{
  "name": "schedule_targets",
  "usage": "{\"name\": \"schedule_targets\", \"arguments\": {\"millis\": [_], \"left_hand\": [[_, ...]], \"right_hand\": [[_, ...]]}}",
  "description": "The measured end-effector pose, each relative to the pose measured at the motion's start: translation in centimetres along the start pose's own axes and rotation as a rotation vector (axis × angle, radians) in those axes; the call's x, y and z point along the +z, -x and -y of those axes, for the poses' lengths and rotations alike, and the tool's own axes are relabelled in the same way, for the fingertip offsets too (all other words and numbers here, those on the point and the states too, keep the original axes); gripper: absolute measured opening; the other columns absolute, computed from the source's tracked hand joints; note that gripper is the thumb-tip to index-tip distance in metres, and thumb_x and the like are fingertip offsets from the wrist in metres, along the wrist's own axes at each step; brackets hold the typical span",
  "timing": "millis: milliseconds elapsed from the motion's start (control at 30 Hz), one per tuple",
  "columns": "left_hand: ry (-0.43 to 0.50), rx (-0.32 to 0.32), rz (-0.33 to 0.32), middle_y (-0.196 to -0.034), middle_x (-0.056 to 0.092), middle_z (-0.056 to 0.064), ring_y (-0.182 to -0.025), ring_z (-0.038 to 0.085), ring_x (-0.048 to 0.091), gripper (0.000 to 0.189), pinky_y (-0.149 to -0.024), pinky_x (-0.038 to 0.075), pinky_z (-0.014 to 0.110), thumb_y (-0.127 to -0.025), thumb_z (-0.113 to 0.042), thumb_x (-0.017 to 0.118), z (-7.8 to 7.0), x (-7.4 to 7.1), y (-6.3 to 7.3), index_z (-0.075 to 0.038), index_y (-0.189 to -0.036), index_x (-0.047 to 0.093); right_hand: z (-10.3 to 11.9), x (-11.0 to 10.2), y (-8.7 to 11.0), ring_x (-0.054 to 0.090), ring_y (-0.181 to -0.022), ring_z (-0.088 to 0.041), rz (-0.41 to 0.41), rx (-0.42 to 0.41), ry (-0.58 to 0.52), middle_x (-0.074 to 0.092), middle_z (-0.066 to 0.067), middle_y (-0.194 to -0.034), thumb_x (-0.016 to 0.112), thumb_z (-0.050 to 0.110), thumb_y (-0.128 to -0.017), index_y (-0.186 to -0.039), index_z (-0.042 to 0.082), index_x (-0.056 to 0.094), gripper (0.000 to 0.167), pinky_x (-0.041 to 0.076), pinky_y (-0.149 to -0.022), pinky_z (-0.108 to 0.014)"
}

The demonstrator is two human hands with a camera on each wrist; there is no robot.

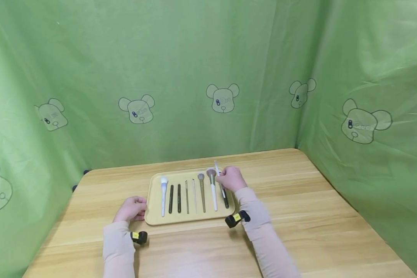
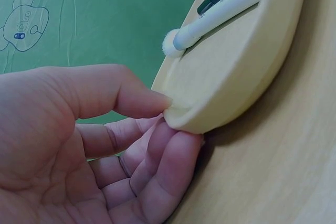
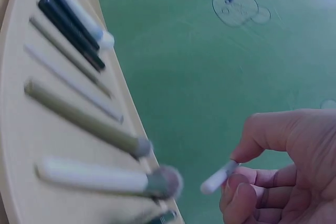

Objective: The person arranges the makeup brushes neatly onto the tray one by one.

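My left hand (image 1: 131, 209) pinches the left rim of a cream tray (image 2: 247, 61), thumb on top and fingers curled underneath. Over the tray's right side, my right hand (image 1: 232, 178) holds a slim white stick (image 3: 219, 177) between thumb and fingers; its tip points up in the head view and its kind is hidden by the grip. Just below that hand lies a black pen-like item (image 1: 226, 202). Beside it on the tray is a large fluffy makeup brush with a white handle (image 1: 214, 195), then a smaller brush with a brown-gold handle (image 1: 203, 195).
Further left on the tray lie a thin white stick (image 1: 194, 196), a thin brown one (image 1: 187, 199), two black pens (image 1: 179, 199) and a white brush with a pale blue band (image 1: 163, 199). Green curtains (image 1: 180, 58) enclose the wooden table (image 1: 299, 216) behind and at the sides.
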State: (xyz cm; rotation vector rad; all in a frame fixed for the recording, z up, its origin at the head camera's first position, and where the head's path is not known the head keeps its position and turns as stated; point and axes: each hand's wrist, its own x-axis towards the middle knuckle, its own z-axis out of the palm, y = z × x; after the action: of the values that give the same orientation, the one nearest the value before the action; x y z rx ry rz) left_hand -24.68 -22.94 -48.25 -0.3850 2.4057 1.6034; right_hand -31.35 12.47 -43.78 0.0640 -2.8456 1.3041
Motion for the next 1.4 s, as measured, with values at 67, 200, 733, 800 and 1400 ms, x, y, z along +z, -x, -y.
{"name": "schedule_targets", "arguments": {"millis": [67,200,733,800,1400], "left_hand": [[0.001,-0.006,-0.008,-0.076,0.054,0.005,-0.066,0.012,0.054,0.034,-0.060,0.056,0.024,-0.085,-0.001,0.056,0.1,0.0,-0.1,0.008,-0.117,0.052],[-0.002,0.003,-0.008,-0.077,0.054,0.005,-0.066,0.013,0.054,0.034,-0.060,0.057,0.025,-0.085,-0.001,0.056,0.3,-0.2,-0.1,0.009,-0.117,0.051],[0.012,0.009,0.001,-0.076,0.055,0.005,-0.066,0.013,0.055,0.035,-0.060,0.058,0.026,-0.085,0.000,0.056,0.0,0.0,-0.2,0.011,-0.118,0.051],[0.013,0.009,0.002,-0.077,0.055,0.005,-0.066,0.013,0.054,0.035,-0.061,0.057,0.026,-0.086,0.000,0.056,0.0,0.0,-0.1,0.011,-0.118,0.050],[0.012,0.011,-0.001,-0.076,0.055,0.005,-0.065,0.013,0.055,0.035,-0.061,0.058,0.026,-0.085,0.000,0.057,0.2,-0.2,-0.3,0.010,-0.118,0.051]], "right_hand": [[0.6,0.8,0.0,0.047,-0.044,-0.008,0.007,-0.015,0.004,0.052,0.003,-0.057,0.066,0.012,-0.077,-0.067,0.011,0.055,0.015,0.042,-0.042,-0.019],[1.8,2.2,0.2,0.046,-0.043,-0.007,0.034,-0.036,-0.017,0.052,0.003,-0.058,0.067,0.012,-0.078,-0.064,0.012,0.053,0.019,0.041,-0.040,-0.017],[5.3,7.1,0.9,0.045,-0.039,-0.006,0.164,-0.105,-0.084,0.049,0.006,-0.047,0.067,0.012,-0.082,-0.058,0.015,0.050,0.030,0.040,-0.040,-0.016],[5.7,7.8,0.9,0.047,-0.040,-0.006,0.191,-0.105,-0.111,0.051,0.006,-0.047,0.067,0.012,-0.083,-0.059,0.014,0.052,0.028,0.043,-0.042,-0.017],[9.8,13.1,0.3,0.049,-0.038,-0.007,0.266,-0.053,-0.203,0.052,0.003,-0.046,0.066,0.007,-0.084,-0.062,0.010,0.054,0.026,0.059,-0.051,-0.031]]}}
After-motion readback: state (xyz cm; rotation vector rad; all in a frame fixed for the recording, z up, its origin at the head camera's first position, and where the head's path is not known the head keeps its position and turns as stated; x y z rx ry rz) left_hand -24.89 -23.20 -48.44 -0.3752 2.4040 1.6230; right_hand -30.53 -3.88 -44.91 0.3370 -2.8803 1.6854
